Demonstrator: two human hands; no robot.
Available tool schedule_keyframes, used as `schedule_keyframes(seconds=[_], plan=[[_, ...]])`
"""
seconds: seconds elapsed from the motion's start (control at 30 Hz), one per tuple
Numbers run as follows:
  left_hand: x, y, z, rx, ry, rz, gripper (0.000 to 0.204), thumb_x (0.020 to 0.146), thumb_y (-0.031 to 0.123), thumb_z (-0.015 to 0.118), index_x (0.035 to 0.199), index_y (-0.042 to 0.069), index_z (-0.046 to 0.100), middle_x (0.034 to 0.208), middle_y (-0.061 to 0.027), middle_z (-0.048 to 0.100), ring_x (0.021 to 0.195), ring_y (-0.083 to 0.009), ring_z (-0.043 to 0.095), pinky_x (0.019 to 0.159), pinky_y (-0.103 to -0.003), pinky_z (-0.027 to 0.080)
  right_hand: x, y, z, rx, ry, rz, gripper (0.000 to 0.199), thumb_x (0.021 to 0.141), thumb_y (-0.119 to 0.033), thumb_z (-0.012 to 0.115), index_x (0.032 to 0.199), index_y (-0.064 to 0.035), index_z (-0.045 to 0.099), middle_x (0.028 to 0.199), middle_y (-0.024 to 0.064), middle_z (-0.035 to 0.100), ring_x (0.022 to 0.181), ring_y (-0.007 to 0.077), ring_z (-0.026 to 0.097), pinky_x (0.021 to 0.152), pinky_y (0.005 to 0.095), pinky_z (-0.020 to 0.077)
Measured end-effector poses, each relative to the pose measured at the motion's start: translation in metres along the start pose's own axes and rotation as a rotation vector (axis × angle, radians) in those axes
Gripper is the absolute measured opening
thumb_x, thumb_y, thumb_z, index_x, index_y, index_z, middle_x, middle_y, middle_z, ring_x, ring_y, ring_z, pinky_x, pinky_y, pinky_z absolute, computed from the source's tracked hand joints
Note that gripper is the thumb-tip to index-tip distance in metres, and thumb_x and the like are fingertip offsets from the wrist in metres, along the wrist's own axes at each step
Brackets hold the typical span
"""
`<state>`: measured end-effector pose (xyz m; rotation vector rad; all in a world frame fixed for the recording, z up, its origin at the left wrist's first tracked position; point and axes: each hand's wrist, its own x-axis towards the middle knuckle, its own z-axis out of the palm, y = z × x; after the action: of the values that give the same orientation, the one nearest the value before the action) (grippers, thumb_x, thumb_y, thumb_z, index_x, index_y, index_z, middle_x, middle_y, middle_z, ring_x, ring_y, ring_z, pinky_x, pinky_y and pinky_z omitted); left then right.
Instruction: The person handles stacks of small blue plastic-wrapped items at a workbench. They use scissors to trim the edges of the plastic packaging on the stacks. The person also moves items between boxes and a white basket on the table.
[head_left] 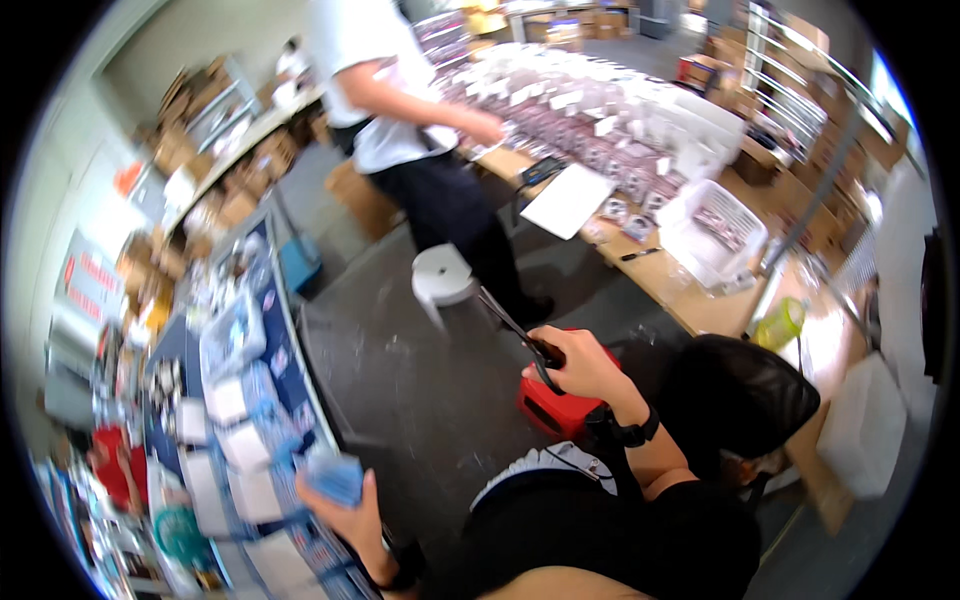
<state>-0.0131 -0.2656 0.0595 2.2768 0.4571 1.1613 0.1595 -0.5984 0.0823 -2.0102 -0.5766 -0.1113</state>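
Observation:
My right hand [585,368] is closed round the dark handles of a pair of scissors [508,320], whose blades point up and away over the floor. Below that hand sits a red box-like object [562,408], partly hidden by my arm. On the left, my left hand [348,512] grips a small blue packet [336,478], somewhat blurred, beside the blue-topped table [288,340]. Rows of white cards [246,446] and blue packets lie on that table near the left hand. A pale blue plastic basket [232,338] stands farther along it.
A person [390,110] in a white top stands ahead, reaching over a wooden table [655,288] covered with packaged goods. A white basket [712,235] sits on that table. Between the tables is a white stool [442,275]. A black mesh chair [745,395] is at my right.

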Motion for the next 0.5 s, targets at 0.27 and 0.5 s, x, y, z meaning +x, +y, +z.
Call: schedule_keyframes(seconds=[0.27, 0.5], plan=[[0.046, 0.087, 0.042, -0.141, -0.148, 0.195, 0.078, 0.062, 0.015, 0.083, 0.125, 0.001, 0.039, 0.117, -0.0167, 0.044, 0.108, -0.0328, 0.046, 0.092, -0.040, 0.038, -0.019, -0.083, 0.014, -0.054, -0.179, -0.425, 0.045, 0.060, -0.023, 0.084, 0.093, -0.0025, 0.062, 0.060, 0.0023, 0.055, 0.049, 0.0157, 0.054, 0.044, 0.0257, 0.0401], [0.042, 0.098, 0.040, -0.125, -0.067, 0.234, 0.078, 0.059, 0.011, 0.082, 0.124, 0.003, 0.039, 0.116, -0.0172, 0.043, 0.109, -0.0336, 0.044, 0.092, -0.041, 0.038, -0.021, -0.094, 0.031, -0.177, -0.240, -0.543, 0.042, 0.063, -0.029, 0.081, 0.091, -0.0045, 0.062, 0.056, 0.0031, 0.050, 0.046, 0.0204, 0.049, 0.042, 0.0307, 0.0349]])
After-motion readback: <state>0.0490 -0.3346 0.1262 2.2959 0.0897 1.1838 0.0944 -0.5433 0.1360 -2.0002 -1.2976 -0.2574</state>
